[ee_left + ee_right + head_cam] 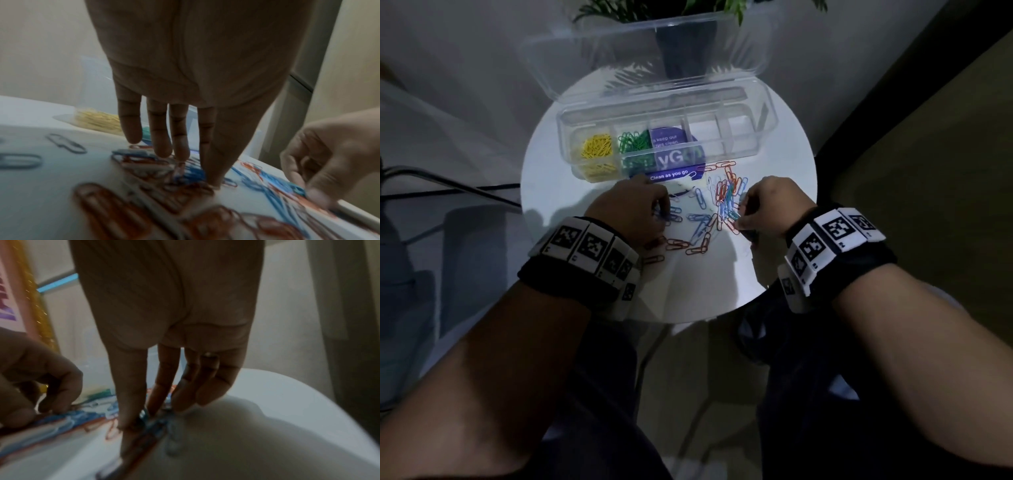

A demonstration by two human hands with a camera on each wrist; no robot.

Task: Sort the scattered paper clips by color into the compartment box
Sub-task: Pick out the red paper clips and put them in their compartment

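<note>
A clear compartment box (763,113) stands at the back of the round white table (688,294). Yellow clips (596,145) fill its leftmost compartment and green clips (633,140) the one beside it. Blue, red and white clips (726,195) lie scattered in front of the box. My left hand (659,210) is down on the table, thumb and index tips meeting on a blue clip (191,175). To the right, my right hand (739,214) pinches a small bunch of blue clips (144,415) between thumb and index finger. The wrist views are blurred.
The box lid (643,51) stands open behind the box, with a dark plant pot (681,44) beyond it. A purple sticker (671,174) lies under the box. Red clips (681,245) lie near my left wrist. The table edge runs close behind both wrists.
</note>
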